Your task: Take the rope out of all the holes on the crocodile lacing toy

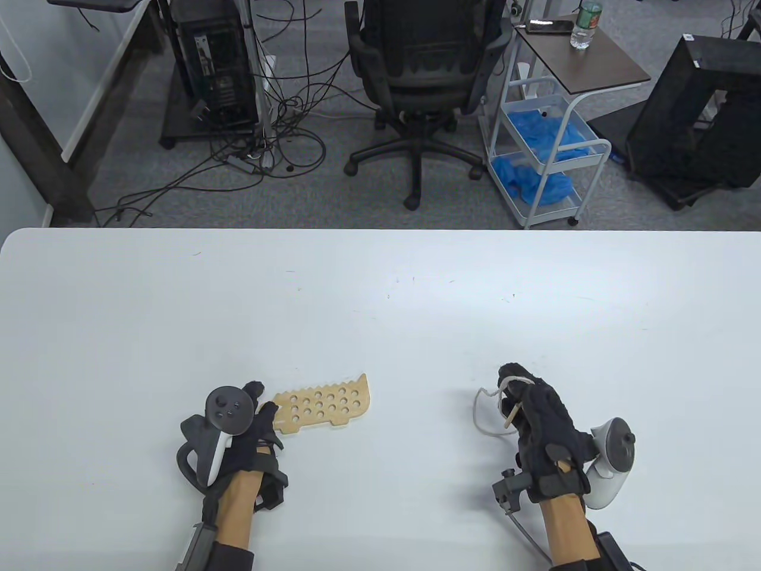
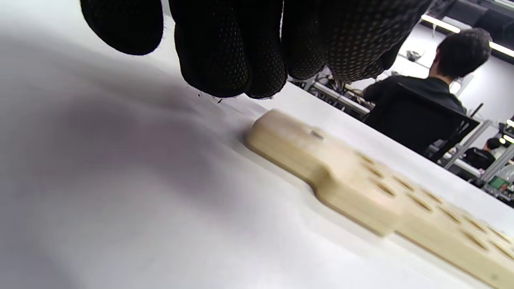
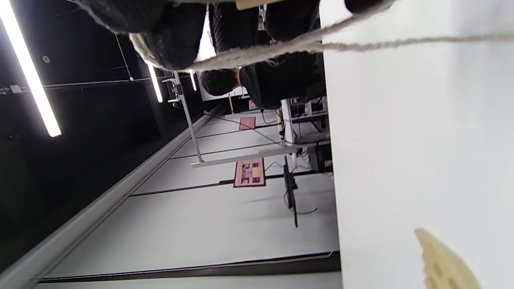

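While the flat, pale wooden crocodile lacing board (image 1: pixel 324 407) lies on the white desk (image 1: pixel 380 309) with all its round holes seen bare, the off-white rope (image 1: pixel 484 410) is held well apart from it, on the side of its toothed snout end. The rope is seen wound around the curled fingers of the black-gloved right hand (image 1: pixel 538 416), so this grip is closed on the rope; a short wooden needle tip (image 1: pixel 511 414) is seen sticking out from the fingers, and a loop of the rope hangs from the hand toward the board and reaches the desk. In the right wrist view two strands of the rope (image 3: pixel 281 48) are seen stretched across below the gloved fingers (image 3: pixel 172 36), and only a corner of the board (image 3: pixel 445 261) shows at the bottom edge.

The black-gloved left hand (image 1: pixel 255 422) is placed at the narrow tail end of the board. In the left wrist view its fingers (image 2: pixel 225 52) are shown loosely bent above the desk, just beside the rounded tail of the board (image 2: pixel 361 176) and gripping nothing; whether they touch the wood cannot be told.
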Demonstrator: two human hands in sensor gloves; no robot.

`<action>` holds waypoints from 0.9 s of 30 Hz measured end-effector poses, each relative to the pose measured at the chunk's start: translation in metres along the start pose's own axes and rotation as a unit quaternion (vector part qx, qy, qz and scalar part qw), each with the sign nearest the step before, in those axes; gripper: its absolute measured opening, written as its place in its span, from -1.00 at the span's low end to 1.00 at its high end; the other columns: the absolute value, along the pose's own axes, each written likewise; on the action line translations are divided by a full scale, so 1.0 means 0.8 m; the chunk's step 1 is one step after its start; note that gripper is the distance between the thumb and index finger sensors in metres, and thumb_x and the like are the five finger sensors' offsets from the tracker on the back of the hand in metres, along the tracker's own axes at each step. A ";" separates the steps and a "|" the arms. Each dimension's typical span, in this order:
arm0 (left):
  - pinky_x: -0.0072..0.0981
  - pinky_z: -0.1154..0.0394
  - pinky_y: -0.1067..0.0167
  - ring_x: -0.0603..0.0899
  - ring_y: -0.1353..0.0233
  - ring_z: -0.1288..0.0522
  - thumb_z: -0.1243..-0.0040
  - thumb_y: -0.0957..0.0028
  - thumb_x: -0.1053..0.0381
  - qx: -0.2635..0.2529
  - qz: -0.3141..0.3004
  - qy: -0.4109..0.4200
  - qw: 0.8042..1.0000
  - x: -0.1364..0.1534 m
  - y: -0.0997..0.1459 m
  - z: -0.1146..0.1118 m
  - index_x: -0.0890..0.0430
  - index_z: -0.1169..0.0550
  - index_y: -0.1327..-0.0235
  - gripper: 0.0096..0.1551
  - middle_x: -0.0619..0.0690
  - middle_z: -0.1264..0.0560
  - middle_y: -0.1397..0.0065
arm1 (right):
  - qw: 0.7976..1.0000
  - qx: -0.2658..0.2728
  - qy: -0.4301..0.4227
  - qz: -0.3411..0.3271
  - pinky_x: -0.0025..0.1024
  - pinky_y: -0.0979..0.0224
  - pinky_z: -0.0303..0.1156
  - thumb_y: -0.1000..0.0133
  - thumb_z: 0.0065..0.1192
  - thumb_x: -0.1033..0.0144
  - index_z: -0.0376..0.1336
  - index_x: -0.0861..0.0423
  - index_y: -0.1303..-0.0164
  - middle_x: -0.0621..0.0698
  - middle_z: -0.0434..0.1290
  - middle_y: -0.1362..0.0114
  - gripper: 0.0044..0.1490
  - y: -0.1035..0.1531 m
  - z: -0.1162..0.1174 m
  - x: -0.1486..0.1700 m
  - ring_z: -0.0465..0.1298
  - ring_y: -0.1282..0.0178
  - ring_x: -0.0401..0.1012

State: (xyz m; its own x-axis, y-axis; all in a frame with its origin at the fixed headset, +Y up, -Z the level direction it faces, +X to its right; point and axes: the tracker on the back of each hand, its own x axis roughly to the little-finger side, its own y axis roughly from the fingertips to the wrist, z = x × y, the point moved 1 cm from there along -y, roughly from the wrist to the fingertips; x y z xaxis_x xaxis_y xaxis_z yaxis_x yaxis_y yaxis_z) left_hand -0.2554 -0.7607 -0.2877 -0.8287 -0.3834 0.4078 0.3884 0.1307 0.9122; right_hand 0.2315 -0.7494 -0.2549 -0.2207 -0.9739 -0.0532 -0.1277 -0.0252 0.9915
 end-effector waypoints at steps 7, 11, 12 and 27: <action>0.24 -0.42 -0.29 0.16 -0.28 -0.54 -0.24 -0.04 -0.17 -0.021 -0.015 -0.022 0.999 -0.012 0.008 0.006 -0.09 -0.51 -0.45 -0.35 0.07 -0.53 -0.47 | 0.970 0.076 0.231 -0.018 0.49 -0.47 -0.03 -0.08 0.24 0.14 0.41 0.05 -0.14 0.14 0.29 -0.60 -0.54 0.003 0.004 -0.012 0.13 -0.60 0.27; 0.26 -0.41 -0.30 0.16 -0.31 -0.53 -0.23 -0.04 -0.18 -0.026 -0.052 -0.024 0.998 -0.030 0.018 0.009 -0.10 -0.50 -0.45 -0.35 0.06 -0.52 -0.49 | 0.826 0.071 0.553 -0.079 0.53 -0.40 -0.01 -0.01 0.30 0.19 0.47 0.11 -0.03 0.22 0.34 -0.55 -0.54 0.002 0.032 -0.017 0.13 -0.56 0.34; 0.27 -0.40 -0.30 0.17 -0.32 -0.53 -0.23 -0.04 -0.18 -0.026 -0.063 -0.023 0.997 -0.036 0.022 0.009 -0.10 -0.50 -0.46 -0.35 0.06 -0.51 -0.49 | 0.774 0.051 0.626 -0.086 0.51 -0.40 0.02 -0.01 0.28 0.16 0.47 0.07 -0.03 0.19 0.35 -0.56 -0.54 0.001 0.041 -0.016 0.14 -0.56 0.33; 0.35 -0.34 -0.34 0.22 -0.42 -0.45 -0.22 -0.03 -0.25 -0.024 -0.140 -0.032 0.989 -0.069 0.048 0.010 -0.11 -0.46 -0.50 -0.28 0.07 -0.47 -0.54 | 0.605 -0.053 0.795 0.002 0.55 -0.44 -0.12 -0.08 0.15 0.08 0.25 0.02 -0.41 0.20 0.11 -0.70 -0.33 0.002 0.081 0.037 -0.06 -0.63 0.36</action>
State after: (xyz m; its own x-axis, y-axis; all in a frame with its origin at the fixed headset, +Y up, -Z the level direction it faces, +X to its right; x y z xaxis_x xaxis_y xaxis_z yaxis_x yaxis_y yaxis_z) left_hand -0.1980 -0.7271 -0.2747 -0.9301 -0.3388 0.1420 0.1565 -0.0158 0.9876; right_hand 0.1623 -0.7639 -0.2623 0.9981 0.0412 0.0467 -0.0486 0.0448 0.9978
